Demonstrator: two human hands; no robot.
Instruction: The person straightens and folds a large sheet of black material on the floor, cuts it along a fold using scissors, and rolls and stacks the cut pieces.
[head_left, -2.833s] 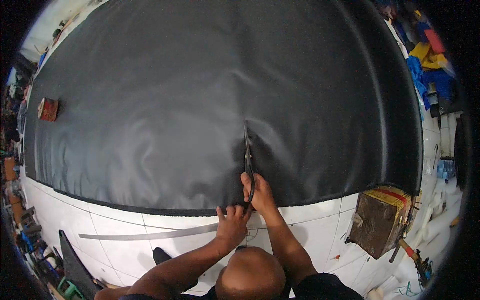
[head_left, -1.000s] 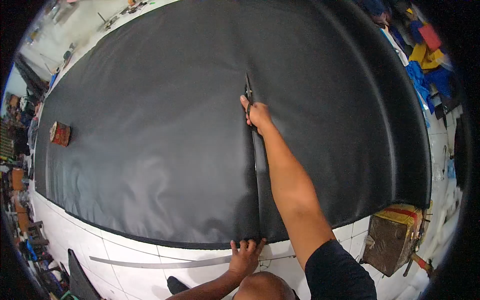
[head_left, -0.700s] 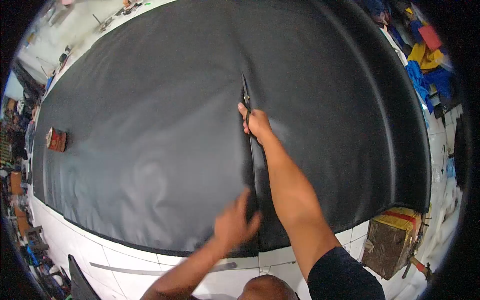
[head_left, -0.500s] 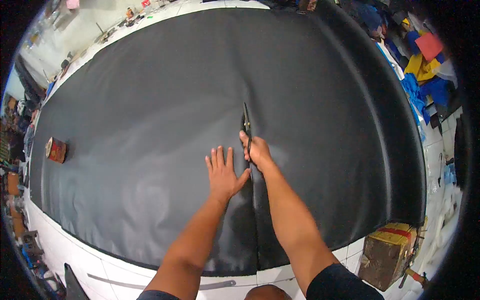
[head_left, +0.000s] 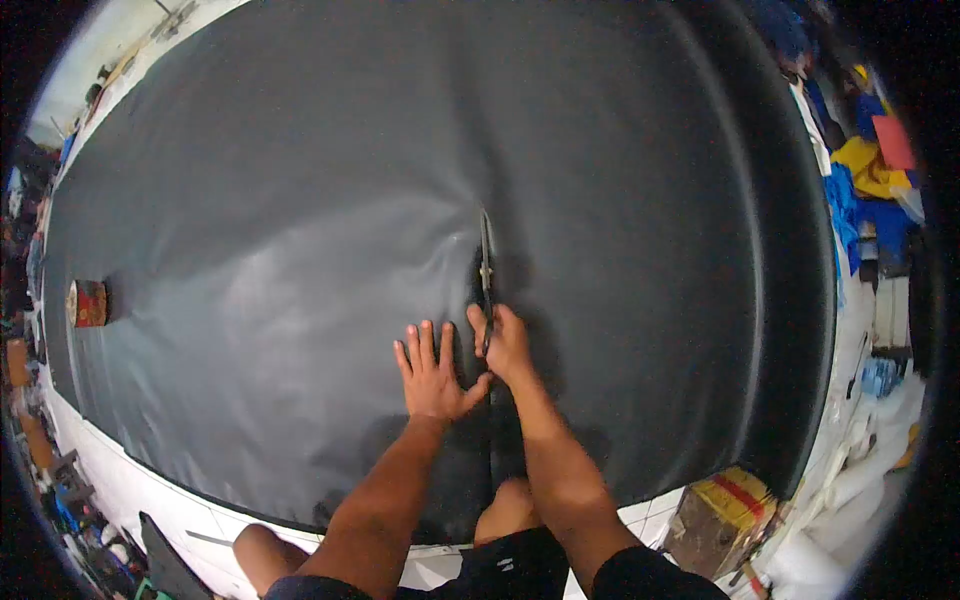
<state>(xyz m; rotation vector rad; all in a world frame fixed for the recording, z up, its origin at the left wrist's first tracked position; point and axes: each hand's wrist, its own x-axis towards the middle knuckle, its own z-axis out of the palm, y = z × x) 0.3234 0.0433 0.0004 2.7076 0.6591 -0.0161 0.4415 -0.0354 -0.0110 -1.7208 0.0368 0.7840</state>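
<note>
At the near side, my dark shorts (head_left: 515, 565) and my right knee (head_left: 507, 508) meet the near edge of a big black sheet (head_left: 300, 250), the knee over the sheet itself. My left knee (head_left: 265, 560) is out to the left, above the white tiled floor (head_left: 195, 510). On those tiles, further left, part of a thin grey strip (head_left: 210, 538) shows. To my right, a worn brown box (head_left: 715, 525) with a yellow and red top stands just beside the sheet's edge.

A straight cut (head_left: 491, 440) runs away from me through the sheet, between my forearms. My left hand (head_left: 433, 390) lies flat on the sheet to the left of it, fingers spread wide, the thumb reaching across to the cut. Just beside it, my right hand (head_left: 500, 340) is closed around the handles of the black scissors (head_left: 487, 250). Their blades point away from me along the sheet, near its middle, and small creases spread to the left of the tip.

Well off to the left, a small red block (head_left: 88, 303) sits on the sheet. Along the right side the sheet curves into a thick fold (head_left: 795, 300). Beyond that lie blue cloth (head_left: 843, 215) and, farther still, yellow cloth (head_left: 865, 168).
</note>
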